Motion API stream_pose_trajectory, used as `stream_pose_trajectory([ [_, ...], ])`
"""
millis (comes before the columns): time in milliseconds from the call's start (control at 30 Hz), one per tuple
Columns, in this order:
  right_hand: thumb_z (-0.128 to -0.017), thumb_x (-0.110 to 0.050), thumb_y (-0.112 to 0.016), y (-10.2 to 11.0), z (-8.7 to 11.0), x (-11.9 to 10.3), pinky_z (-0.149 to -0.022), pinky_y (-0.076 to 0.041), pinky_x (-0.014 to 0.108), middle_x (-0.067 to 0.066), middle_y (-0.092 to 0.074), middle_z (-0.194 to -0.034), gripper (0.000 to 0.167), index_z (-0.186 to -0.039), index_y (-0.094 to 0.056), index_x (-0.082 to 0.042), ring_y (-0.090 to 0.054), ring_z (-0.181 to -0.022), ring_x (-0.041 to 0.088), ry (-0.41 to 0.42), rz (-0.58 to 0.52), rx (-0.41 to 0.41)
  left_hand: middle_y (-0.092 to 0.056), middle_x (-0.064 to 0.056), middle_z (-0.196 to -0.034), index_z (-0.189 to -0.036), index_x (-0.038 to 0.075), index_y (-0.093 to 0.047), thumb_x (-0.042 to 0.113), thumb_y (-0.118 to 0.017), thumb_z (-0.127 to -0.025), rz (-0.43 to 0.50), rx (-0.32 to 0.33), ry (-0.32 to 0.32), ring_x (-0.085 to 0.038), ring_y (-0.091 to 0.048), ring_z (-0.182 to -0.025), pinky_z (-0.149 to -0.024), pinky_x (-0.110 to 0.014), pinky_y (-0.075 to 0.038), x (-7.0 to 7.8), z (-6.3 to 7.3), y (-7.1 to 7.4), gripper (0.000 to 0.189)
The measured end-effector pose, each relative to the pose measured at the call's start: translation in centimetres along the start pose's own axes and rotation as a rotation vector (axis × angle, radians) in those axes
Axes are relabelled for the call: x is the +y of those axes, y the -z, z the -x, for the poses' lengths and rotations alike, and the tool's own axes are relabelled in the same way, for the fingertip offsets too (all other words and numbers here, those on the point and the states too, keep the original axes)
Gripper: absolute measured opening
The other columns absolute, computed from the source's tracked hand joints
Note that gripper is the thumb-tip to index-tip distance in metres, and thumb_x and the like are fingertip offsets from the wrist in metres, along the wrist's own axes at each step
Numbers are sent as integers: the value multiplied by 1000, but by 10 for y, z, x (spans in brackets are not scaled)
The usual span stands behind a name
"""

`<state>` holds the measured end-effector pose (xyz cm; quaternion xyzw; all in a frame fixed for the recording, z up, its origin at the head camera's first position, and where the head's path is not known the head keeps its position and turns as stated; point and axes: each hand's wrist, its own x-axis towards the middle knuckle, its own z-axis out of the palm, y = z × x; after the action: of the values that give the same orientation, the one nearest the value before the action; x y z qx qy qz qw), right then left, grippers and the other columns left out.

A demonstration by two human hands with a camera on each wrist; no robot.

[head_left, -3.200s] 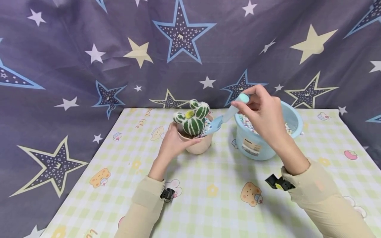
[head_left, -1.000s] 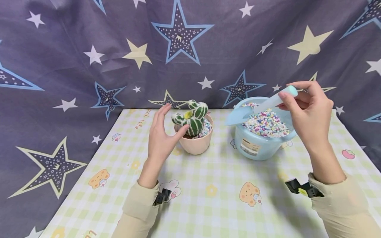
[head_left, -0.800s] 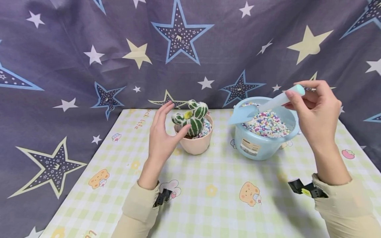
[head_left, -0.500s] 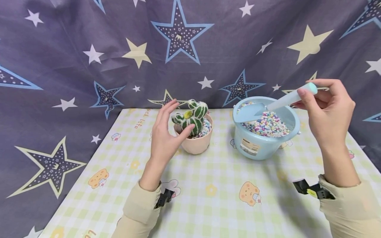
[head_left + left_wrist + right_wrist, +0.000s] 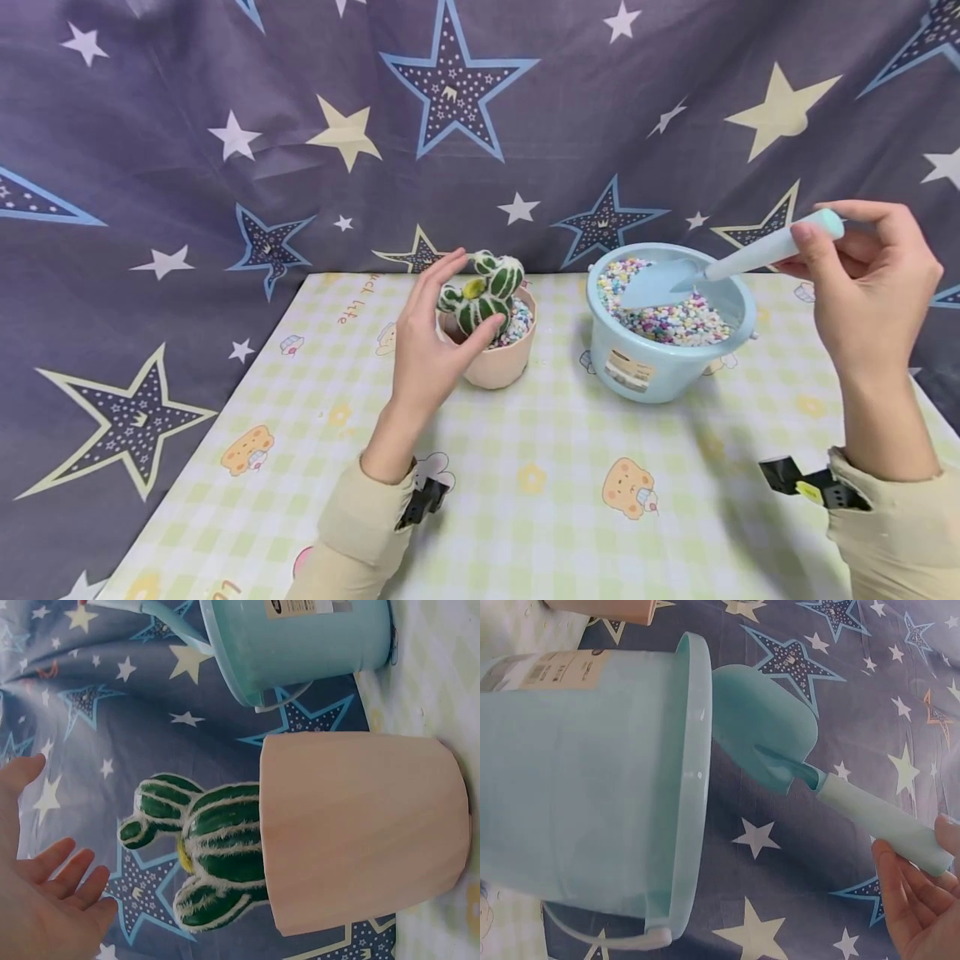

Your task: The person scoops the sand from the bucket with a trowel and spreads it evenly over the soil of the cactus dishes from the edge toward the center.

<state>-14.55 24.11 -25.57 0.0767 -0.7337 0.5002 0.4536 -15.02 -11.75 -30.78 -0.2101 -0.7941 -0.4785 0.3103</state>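
My right hand [image 5: 873, 292] pinches the handle end of a light blue toy trowel [image 5: 660, 283], its blade tilted down above the bucket's opening. Beneath the blade, small multicoloured pebbles [image 5: 693, 323] fill part of a light blue bucket [image 5: 678, 371]. My left hand [image 5: 427, 350] is spread beside a green, white-striped cactus [image 5: 480, 315] with a yellow flower. Its thumb overlaps the cactus in the head view; the left wrist view shows fingers apart from the plant. The cactus stands in a pink pot [image 5: 360, 832], with pebbles along its right side.
A checked, cartoon-printed cloth [image 5: 525, 500] covers the table. Behind it hangs a dark curtain [image 5: 300, 83] with stars. The bucket stands right of the pot, with a gap between them; its handle [image 5: 630, 941] hangs down at the side.
Earlier my left hand held the pot while the trowel tipped at its rim. The left hand has since let go, and the right hand has carried the trowel rightward over the bucket.
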Motion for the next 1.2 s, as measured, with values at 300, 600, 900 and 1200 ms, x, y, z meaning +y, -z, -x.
stream_pose_trajectory([
  [300,-90,-8,-72,7,0,10,-62,-56,9,-15,-73,-85,25,-113,-69,-1,-70,-65,-6,-60,-115,26,-54,-9,-147,-139,4,-54,17,-81,-81,60,-12,-52,-20,-48,-140,-118,-40,-39,4,2,-9,65],
  [600,-92,-10,-70,11,1,14,-61,-54,6,-16,-73,-85,23,-114,-67,-4,-70,-68,-8,-154,-95,56,-56,-9,-145,-138,4,-56,16,-81,-81,98,-14,-46,-17,-49,-138,-118,-37,-39,7,5,-16,63],
  [900,-94,-7,-66,16,3,20,-64,-55,7,-12,-72,-90,25,-119,-64,-6,-71,-73,-6,-173,-110,54,-57,-9,-144,-138,5,-56,12,-82,-81,144,-36,-61,-17,-50,-138,-121,-35,-36,11,7,-25,63],
  [1200,-96,-13,-62,23,5,24,-69,-56,7,-16,-70,-90,30,-126,-62,-11,-70,-77,-6,-238,15,63,-57,-10,-143,-136,6,-57,12,-82,-81,158,-67,-94,-17,-49,-139,-120,-34,-36,14,8,-35,61],
])
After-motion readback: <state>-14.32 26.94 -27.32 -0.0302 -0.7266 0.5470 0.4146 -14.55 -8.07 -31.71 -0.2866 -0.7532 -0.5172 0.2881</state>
